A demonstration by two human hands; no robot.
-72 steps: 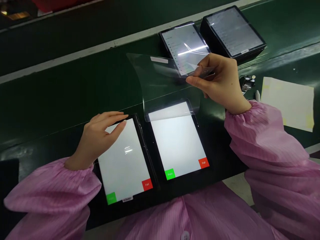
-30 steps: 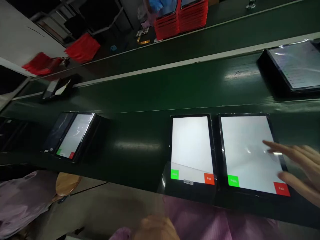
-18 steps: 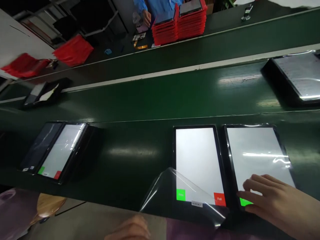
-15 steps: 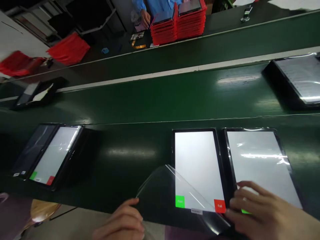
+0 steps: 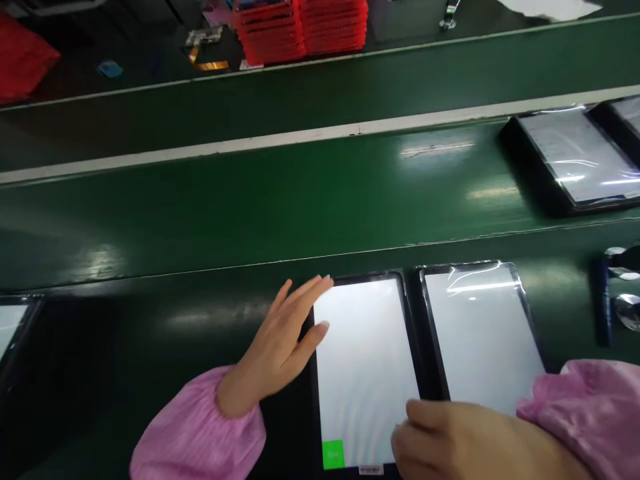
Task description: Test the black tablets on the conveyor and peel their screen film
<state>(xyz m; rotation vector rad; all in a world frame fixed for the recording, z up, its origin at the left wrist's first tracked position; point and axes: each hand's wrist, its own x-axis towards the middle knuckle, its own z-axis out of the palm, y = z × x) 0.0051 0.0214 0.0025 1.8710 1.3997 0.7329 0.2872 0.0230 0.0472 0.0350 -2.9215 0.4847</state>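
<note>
Left hand [image 5: 275, 350] open wide just beside the lit tablet [image 5: 365, 367]; right hand [image 5: 450, 443] curled over its lower edge, grip unclear.

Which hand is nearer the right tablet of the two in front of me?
Right hand: it lies across that tablet's lower edge. Left hand: farther off, at the left edge of the neighbouring tablet.

Vs half a sec ago: L hand [image 5: 277, 340] now raised, spread open by left tablet's [image 5: 365, 367] side edge; R hand [image 5: 465, 443] moved off right tablet [image 5: 480, 327] to left tablet's bottom corner.
</note>
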